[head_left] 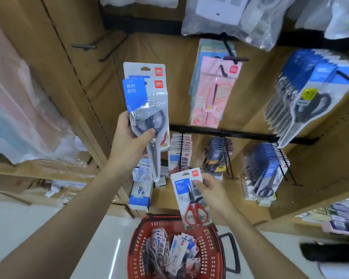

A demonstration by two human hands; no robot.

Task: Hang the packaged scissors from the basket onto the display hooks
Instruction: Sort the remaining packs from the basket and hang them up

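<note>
Raised left hand (129,135) gripped glossy black-handled scissors packs (147,101); lower right hand (214,190) pinched a flat red-handled scissors card (187,200) above a plastic lattice basket (210,250).

You can't read the rear pack (143,69): the front pack (137,93) hides most of it. The basket (133,244) runs off the bottom edge, its packets (177,251) a blur.

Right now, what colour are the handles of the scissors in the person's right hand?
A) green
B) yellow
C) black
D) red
D: the scissors pack pinched in the right hand shows red handles, above the basket; the left hand grips a dark-handled pack.
</note>
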